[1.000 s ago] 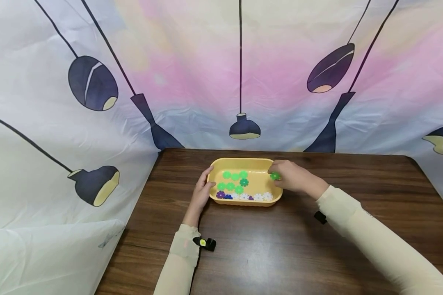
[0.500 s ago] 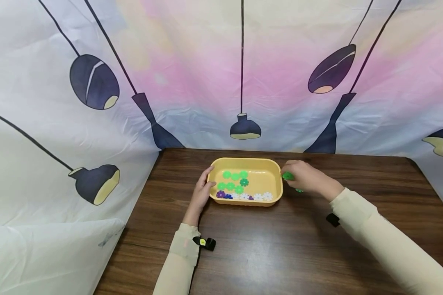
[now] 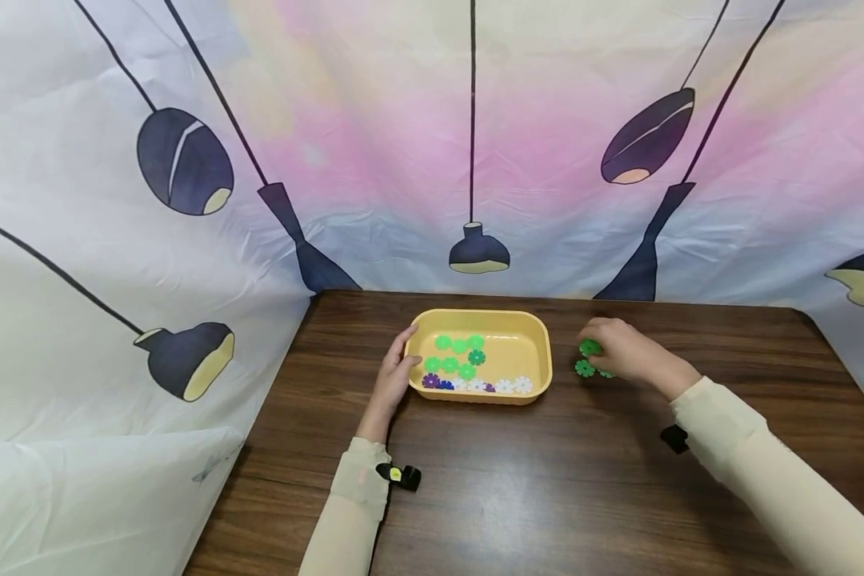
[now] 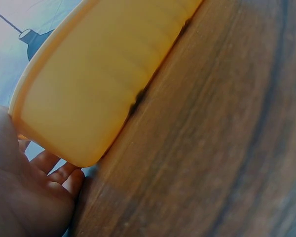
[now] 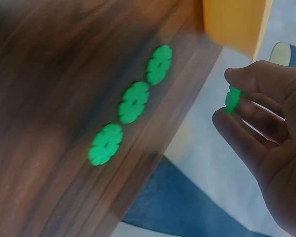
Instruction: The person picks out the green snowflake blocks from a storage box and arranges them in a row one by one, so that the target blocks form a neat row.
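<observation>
Left hand (image 3: 390, 379) grips smooth plastic tray (image 3: 516, 346); right hand (image 3: 628, 354) pinches scalloped green disc (image 5: 232, 100).

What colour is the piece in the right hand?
Green. The piece shows best, close up, in the right wrist view.

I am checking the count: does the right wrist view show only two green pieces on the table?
No, three green pieces lie in a row on the table.

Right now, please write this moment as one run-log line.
left hand: holds yellow tray | right hand: pinches green piece | table: three green pieces in row | in tray: mixed-colour pieces
</observation>
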A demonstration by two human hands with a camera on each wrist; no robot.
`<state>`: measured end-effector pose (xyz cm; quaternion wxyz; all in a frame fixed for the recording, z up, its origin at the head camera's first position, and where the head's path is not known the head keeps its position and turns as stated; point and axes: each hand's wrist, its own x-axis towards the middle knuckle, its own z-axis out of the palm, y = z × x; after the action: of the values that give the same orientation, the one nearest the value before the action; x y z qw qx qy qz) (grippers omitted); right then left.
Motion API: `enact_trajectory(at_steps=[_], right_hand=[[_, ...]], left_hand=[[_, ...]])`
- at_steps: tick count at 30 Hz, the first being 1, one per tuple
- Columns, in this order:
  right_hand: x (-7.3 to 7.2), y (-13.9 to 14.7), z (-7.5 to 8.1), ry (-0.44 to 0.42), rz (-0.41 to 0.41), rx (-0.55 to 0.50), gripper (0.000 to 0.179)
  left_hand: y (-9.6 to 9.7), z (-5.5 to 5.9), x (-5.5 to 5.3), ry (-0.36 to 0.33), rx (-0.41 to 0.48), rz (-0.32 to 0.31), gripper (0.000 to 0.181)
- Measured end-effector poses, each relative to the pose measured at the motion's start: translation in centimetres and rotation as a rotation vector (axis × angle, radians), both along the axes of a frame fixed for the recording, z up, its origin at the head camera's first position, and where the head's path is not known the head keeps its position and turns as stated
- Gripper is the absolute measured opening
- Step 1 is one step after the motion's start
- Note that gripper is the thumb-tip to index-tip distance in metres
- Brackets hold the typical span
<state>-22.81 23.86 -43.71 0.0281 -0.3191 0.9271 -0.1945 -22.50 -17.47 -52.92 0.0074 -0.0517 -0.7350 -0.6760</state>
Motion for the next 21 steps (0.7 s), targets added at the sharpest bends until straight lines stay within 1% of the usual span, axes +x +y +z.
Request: enact_trajectory(at_steps=[9, 16, 21], right_hand=[[0.2, 2.3, -1.4, -0.011, -0.043, 0.006, 0.029], [0.5, 4.1, -2.1, -0.007, -0.057, -0.005, 0.029], [0.7, 5.3, -2.6, -0.012, -0.065, 0.023, 0.031]], left_hand=[[-0.2, 0.0, 0.1, -0.002, -0.011, 0.004, 0.061], [-0.1, 0.2, 0.2, -0.002, -0.005, 0.002, 0.061], [-0.1, 0.2, 0.1, -0.004, -0.009, -0.003, 0.061]])
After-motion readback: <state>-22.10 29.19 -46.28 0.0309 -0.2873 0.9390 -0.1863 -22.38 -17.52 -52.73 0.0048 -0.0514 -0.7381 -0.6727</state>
